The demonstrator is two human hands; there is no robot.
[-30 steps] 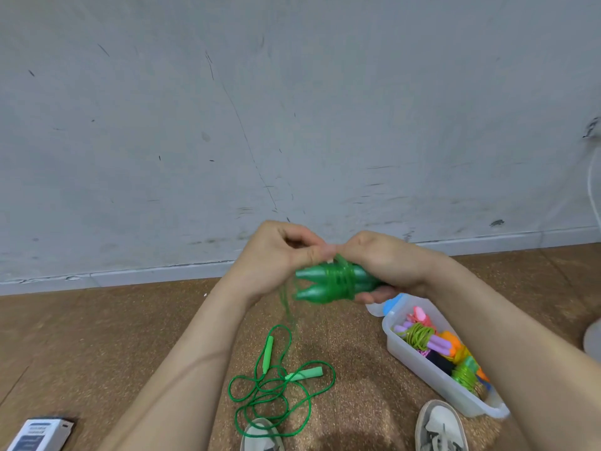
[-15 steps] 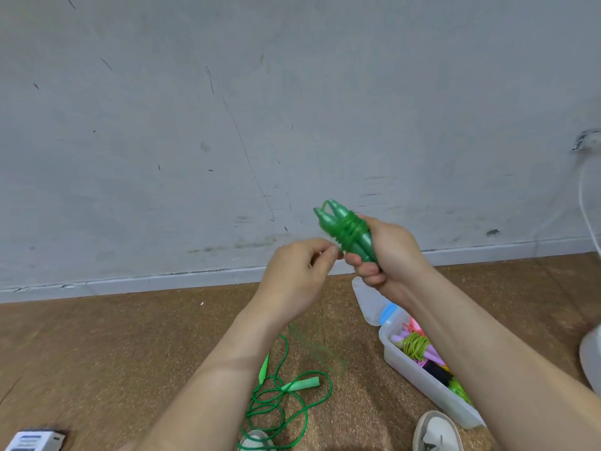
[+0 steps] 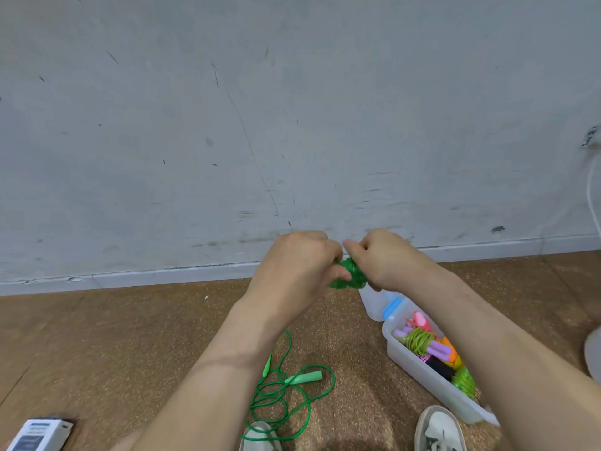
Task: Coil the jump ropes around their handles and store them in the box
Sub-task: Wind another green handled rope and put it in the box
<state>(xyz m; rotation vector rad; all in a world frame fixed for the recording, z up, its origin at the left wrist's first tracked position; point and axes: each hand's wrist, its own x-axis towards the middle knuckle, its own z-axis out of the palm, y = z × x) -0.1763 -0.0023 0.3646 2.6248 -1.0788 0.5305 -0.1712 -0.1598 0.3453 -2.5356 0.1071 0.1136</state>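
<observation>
From the head camera, both hands are raised together in front of the scuffed grey wall (image 3: 227, 125), clamped on the same thing. The left hand (image 3: 299, 268) has its fingers curled and its thumb pressed against the coiled dark green jump rope (image 3: 351, 276). The right hand (image 3: 387, 258) grips the other side of that bundle with bent fingers. Most of the bundle is hidden between the two fists.

Down on the cork floor (image 3: 130, 346), a second green jump rope (image 3: 286, 388) lies in loose loops near the person's shoes. The clear plastic box (image 3: 422, 375) sits to the right under the right forearm, holding several wound ropes (image 3: 419, 340) in yellow-green, purple, pink and orange.
</observation>
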